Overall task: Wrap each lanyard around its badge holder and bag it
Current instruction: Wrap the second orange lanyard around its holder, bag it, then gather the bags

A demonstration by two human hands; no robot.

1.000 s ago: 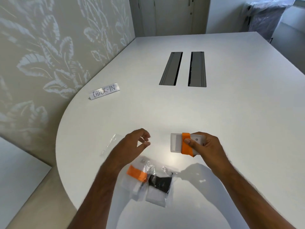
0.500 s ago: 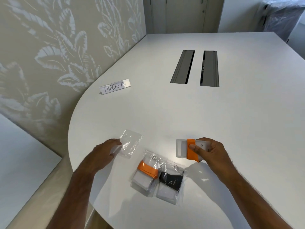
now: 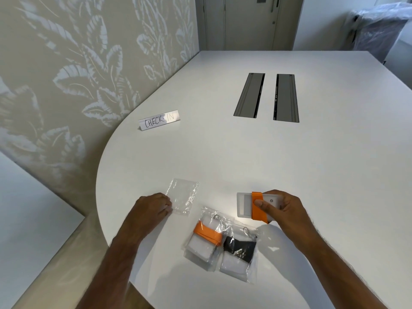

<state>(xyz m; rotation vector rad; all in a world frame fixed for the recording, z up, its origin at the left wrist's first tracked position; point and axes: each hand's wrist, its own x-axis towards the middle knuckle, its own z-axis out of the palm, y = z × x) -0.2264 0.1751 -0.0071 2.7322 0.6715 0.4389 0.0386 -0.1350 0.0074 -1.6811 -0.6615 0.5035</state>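
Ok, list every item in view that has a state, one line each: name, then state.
Empty bag: flat on the table, unfilled, left hand on its near edge.
Badge holder: orange lanyard wrapped round it, unbagged, gripped by right hand.
Orange-lanyard bag: filled, lying flat.
Black-lanyard bag: filled, lying flat.
Check-in sign: standing upright.
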